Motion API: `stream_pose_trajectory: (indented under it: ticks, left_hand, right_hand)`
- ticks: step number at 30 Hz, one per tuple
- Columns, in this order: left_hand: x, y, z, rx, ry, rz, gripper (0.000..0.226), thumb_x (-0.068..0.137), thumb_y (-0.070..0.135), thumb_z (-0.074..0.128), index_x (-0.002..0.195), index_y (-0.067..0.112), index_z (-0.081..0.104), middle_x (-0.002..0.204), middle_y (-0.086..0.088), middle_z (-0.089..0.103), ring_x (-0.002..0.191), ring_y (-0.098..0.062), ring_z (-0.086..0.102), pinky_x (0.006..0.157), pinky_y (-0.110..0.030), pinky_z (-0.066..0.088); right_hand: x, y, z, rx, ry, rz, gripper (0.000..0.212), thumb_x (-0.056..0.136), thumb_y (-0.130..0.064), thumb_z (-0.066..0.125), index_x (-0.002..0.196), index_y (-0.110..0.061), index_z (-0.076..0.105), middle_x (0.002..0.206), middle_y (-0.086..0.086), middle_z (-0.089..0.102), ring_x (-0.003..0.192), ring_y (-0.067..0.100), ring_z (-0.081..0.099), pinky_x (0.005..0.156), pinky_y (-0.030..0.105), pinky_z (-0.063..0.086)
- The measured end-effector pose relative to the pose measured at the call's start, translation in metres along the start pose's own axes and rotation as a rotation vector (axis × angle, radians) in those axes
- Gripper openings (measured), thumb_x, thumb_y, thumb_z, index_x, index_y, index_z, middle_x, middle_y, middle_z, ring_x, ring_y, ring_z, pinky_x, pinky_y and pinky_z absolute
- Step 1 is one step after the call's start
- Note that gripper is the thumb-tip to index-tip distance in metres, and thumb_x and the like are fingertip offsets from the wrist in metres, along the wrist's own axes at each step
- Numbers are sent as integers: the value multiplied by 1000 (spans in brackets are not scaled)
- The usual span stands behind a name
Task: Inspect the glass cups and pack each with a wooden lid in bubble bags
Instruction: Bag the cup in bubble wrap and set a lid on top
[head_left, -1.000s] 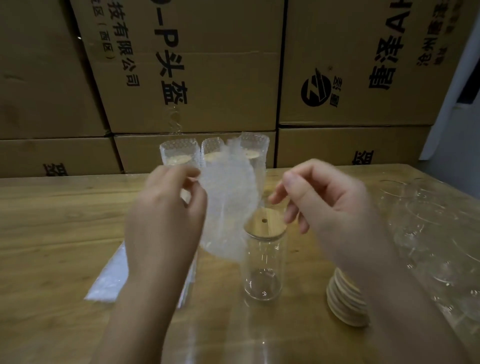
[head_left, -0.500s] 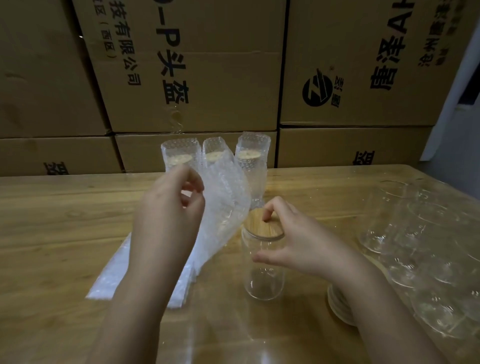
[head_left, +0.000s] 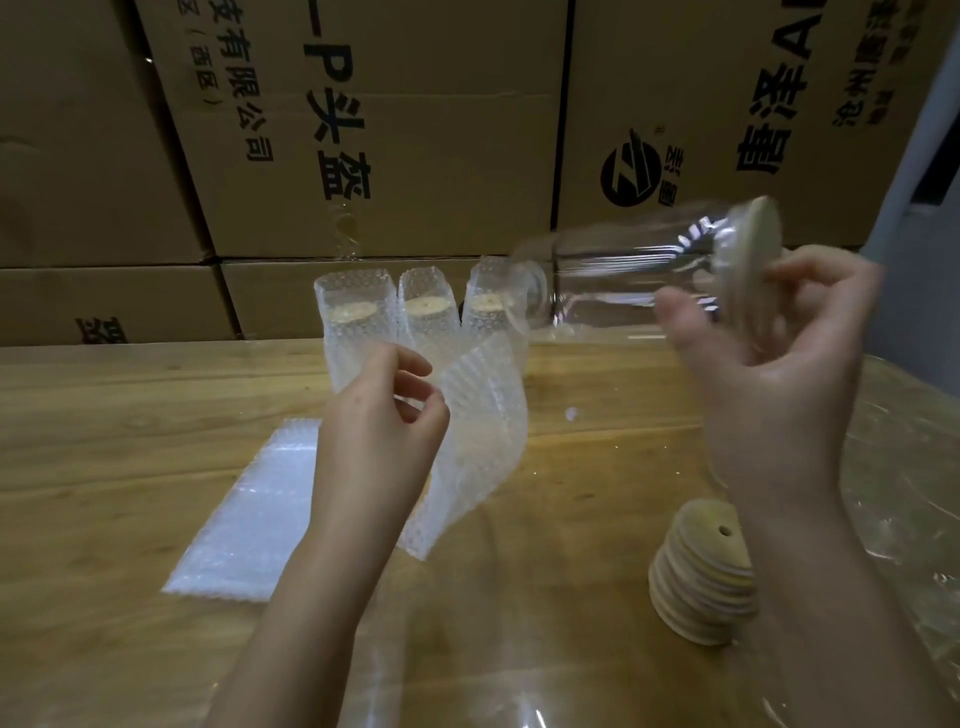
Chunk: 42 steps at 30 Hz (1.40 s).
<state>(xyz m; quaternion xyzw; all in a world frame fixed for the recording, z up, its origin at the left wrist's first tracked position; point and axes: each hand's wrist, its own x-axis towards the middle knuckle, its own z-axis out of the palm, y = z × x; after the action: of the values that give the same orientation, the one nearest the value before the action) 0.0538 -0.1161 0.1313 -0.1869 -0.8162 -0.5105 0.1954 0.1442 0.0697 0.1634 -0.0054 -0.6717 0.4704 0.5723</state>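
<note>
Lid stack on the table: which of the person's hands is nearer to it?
Right. The right hand is raised above the lid stack, gripping the cup; the left hand is farther off to its left, pinching a bag.

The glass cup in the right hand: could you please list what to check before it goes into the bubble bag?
1. The wooden lid sits on the mouth of the glass cup: ok.
2. The right hand grips the cup at its lid end: ok.
3. The left hand pinches the bubble bag near its top: ok.
4. Bag mouth spread open: cannot tell, not plainly shown.
5. Cup's base turned toward the bag: ok, the cup is held sideways.
6. Glass free of cracks: cannot tell, blurred.
</note>
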Motion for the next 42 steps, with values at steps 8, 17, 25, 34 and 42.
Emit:
stream_pose_trajectory:
  ticks: [8, 17, 25, 34, 42]
  left_hand:
    - [3, -3, 2, -19, 14, 6, 14, 89, 16, 63, 85, 27, 54, 76, 7, 64, 64, -13, 62, 61, -38, 54]
    - [11, -9, -8, -71, 6, -89, 15, 85, 11, 63, 83, 25, 67, 73, 8, 67, 59, -8, 63, 62, -28, 52]
    - [6, -1, -1, -291, -89, -99, 12, 88, 16, 65, 77, 20, 68, 63, 14, 63, 53, -4, 60, 50, -16, 50]
    - [-4, 6, 2, -291, -220, 237, 31, 80, 48, 64, 110, 40, 62, 105, 19, 66, 90, 2, 58, 77, -12, 45]
    - [-5, -13, 17, 581, -261, 506, 112, 70, 53, 74, 153, 14, 9, 156, -5, 26, 140, -25, 29, 114, -46, 24]
  right_hand:
    - [-2, -3, 7, 338, -271, 467, 56, 66, -46, 81, 106, -20, 50, 113, 13, 61, 97, 26, 69, 65, 26, 57]
    - [-6, 0, 8, -13, -328, 334, 56, 55, -61, 71, 96, -33, 46, 99, 1, 60, 89, 23, 65, 80, 46, 55]
    - [-16, 0, 18, -176, -452, 308, 51, 57, -62, 71, 93, -43, 39, 112, -18, 47, 101, 13, 59, 69, 29, 49]
    - [-28, 21, 31, -221, -399, 355, 46, 67, -56, 74, 93, -38, 41, 107, -14, 50, 97, 7, 55, 66, 24, 42]
    - [-18, 23, 25, -66, -281, 500, 51, 61, -58, 73, 96, -35, 44, 110, -5, 51, 105, 20, 58, 83, 47, 54]
